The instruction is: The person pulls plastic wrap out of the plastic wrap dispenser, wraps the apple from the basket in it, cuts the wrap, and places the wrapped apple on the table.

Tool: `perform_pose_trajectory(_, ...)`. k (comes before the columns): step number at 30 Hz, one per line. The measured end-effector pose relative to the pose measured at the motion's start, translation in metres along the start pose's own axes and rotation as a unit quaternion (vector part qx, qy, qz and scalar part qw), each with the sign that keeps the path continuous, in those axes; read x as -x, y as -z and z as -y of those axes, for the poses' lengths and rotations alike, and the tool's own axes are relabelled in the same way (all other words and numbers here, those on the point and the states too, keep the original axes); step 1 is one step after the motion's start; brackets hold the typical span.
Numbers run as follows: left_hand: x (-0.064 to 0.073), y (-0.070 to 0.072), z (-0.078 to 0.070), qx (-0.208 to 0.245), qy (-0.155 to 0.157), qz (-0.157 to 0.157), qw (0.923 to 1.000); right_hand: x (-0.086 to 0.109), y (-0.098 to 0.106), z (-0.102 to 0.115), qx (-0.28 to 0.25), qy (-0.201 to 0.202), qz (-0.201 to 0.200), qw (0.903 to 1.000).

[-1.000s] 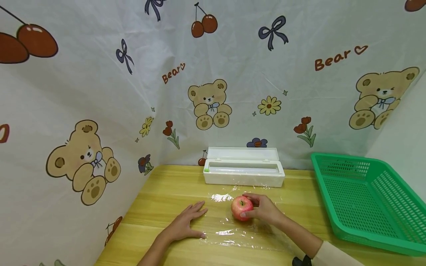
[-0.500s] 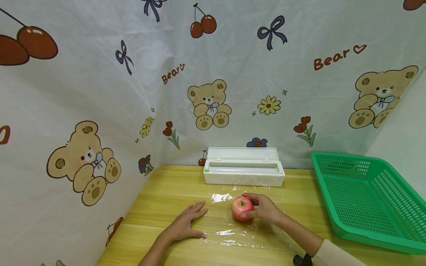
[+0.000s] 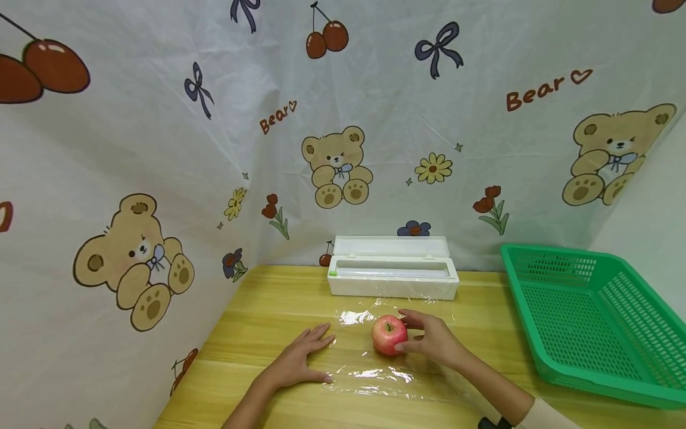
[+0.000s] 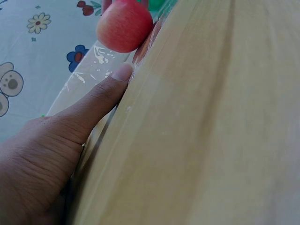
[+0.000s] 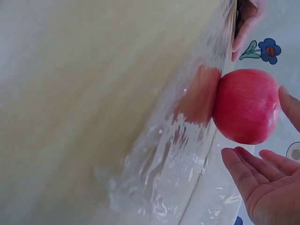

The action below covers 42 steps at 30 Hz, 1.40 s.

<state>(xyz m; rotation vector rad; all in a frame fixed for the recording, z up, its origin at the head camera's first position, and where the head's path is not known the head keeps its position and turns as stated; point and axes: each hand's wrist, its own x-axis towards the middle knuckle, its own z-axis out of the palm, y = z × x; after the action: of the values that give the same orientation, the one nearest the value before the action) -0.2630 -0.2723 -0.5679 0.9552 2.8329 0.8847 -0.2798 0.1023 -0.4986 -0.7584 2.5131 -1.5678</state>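
Note:
A red apple [image 3: 389, 335] sits stem up on a sheet of clear plastic wrap [image 3: 370, 374] spread over the wooden table. Beside the apple, on its right, is my right hand [image 3: 436, 339], fingers parted. The right wrist view has its fingers [image 5: 246, 171] apart from the apple, with the thumb [image 5: 289, 108] right at its side. My left hand [image 3: 293, 362] lies spread with straight fingers at the wrap's left edge. In the left wrist view, the left thumb [image 4: 101, 98] points toward the apple along the edge of the film.
Behind the wrap stands a long white cling film box [image 3: 393, 286], lid up, a roll inside. A green plastic basket [image 3: 536, 333] stands on the right of the wooden table [image 3: 268, 298]. A bear-print cloth [image 3: 391, 119] covers the walls.
My right hand has loosened from the apple and drawn back slightly to the right, its fingers opening. The apple stays in place, and the left hand has not moved.

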Motion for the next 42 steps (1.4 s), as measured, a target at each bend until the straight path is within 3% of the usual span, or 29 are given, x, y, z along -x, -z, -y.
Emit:
perform_pose_trajectory(7,0.0,0.001,-0.001,0.005,0.002,0.003,1.0,0.018,0.013,0.006,0.04,0.006,-0.018,0.999)
perform_pose_trajectory(22,0.001,0.001,0.002,0.001,0.005,0.004,1.0,0.055,0.029,0.002,0.037,0.017,0.031,0.9987)
perform_pose_trajectory(33,0.001,0.0,-0.001,0.0,0.008,0.002,1.0,0.075,0.047,-0.014,0.003,0.029,0.087,0.9958)
perform_pose_trajectory(38,0.001,0.001,-0.001,0.004,0.009,0.001,1.0,0.084,0.053,-0.023,-0.034,0.043,0.089,0.9945)
perform_pose_trajectory(42,0.001,0.001,-0.002,0.006,0.012,0.001,0.9999,0.089,0.056,-0.028,-0.021,0.045,0.074,0.996)
